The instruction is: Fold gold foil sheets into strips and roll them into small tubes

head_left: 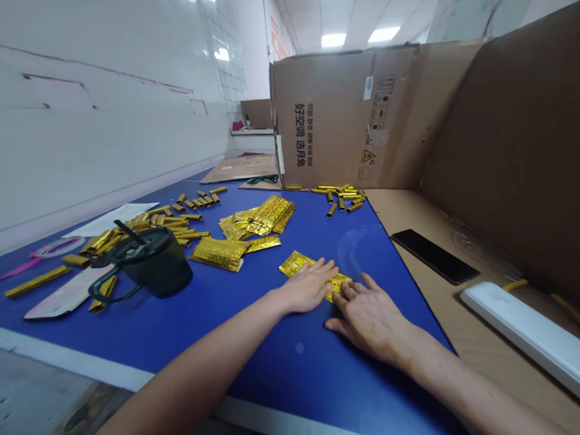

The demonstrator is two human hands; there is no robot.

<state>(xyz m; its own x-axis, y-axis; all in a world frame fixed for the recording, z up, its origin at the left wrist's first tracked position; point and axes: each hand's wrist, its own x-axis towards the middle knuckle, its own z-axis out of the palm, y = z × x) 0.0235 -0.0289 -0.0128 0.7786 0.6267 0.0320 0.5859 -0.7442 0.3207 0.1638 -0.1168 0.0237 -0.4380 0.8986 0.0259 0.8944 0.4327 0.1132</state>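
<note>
A flat gold foil sheet (pixel 295 263) lies on the blue table top (pixel 285 357) just in front of me. My left hand (pixel 307 286) rests flat on it, fingers stretched out toward the far side. My right hand (pixel 369 316) lies flat beside it, its fingertips pressing the sheet's near right corner. Neither hand grips anything. More gold foil sheets (pixel 266 217) are piled further back, with another stack (pixel 219 253) to their left.
Several rolled gold foil tubes (pixel 176 218) lie at the left and others (pixel 344 195) by a big cardboard box (pixel 348 117). A dark cup with a straw (pixel 153 263) stands at the left. A black phone (pixel 434 255) and a white bar (pixel 532 336) lie on cardboard at the right.
</note>
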